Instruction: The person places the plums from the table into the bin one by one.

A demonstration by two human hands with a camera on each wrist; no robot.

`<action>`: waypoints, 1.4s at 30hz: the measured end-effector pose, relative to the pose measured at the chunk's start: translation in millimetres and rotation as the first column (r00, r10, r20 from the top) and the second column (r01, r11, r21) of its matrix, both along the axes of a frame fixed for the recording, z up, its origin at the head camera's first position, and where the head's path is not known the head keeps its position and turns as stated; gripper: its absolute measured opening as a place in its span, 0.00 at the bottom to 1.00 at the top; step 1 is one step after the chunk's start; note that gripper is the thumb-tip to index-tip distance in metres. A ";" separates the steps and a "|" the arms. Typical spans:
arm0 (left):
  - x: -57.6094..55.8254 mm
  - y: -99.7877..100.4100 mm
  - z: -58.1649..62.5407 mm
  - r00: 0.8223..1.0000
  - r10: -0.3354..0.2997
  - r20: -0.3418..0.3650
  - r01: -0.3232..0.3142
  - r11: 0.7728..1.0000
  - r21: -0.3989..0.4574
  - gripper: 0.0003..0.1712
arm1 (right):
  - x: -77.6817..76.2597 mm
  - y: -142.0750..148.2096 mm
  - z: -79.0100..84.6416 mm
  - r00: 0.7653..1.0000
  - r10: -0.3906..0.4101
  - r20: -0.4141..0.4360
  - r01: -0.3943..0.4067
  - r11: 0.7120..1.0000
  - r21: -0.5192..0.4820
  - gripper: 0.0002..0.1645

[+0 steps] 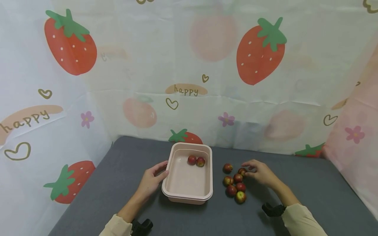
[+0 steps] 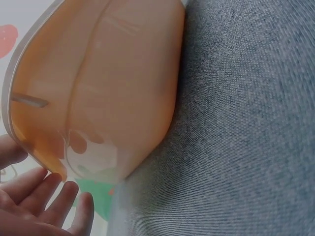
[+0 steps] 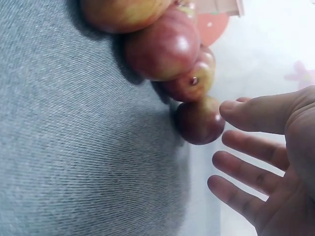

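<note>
A pale pink plastic container stands on the grey cloth, with two red plums inside near its far end. My left hand touches the container's left rim with thumb and fingertips; the left wrist view shows its fingers loosely extended at the rim corner. Right of the container lie several red and yellow plums in a loose cluster. Thumb and fingers spread, my right hand reaches over the cluster's far right plum. In the right wrist view its thumb is right beside that plum.
Grey cloth covers the tabletop. A white curtain printed with strawberries rises behind the table and along the left side. A pinkish curtain closes off the right side. Each wrist carries a black strap mount.
</note>
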State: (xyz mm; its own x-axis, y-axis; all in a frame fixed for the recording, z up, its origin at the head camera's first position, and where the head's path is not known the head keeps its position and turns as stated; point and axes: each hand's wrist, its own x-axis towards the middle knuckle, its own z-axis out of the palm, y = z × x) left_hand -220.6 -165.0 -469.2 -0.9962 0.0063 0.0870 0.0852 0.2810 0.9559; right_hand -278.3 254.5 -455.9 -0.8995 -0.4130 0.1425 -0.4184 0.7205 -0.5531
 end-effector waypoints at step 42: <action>0.6 -0.3 0.6 1.000 0.000 0.010 0.000 1.000 0.001 0.26 | -0.8 -4.3 -12.4 0.997 -0.075 0.014 0.075 0.997 0.023 0.16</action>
State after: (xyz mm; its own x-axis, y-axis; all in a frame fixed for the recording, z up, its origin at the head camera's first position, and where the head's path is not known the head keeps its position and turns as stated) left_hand -220.0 -165.3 -468.6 -0.9970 0.0060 0.0770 0.0756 0.2796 0.9571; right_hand -279.1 250.2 -468.3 -0.9299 -0.3475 0.1204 -0.3549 0.7619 -0.5418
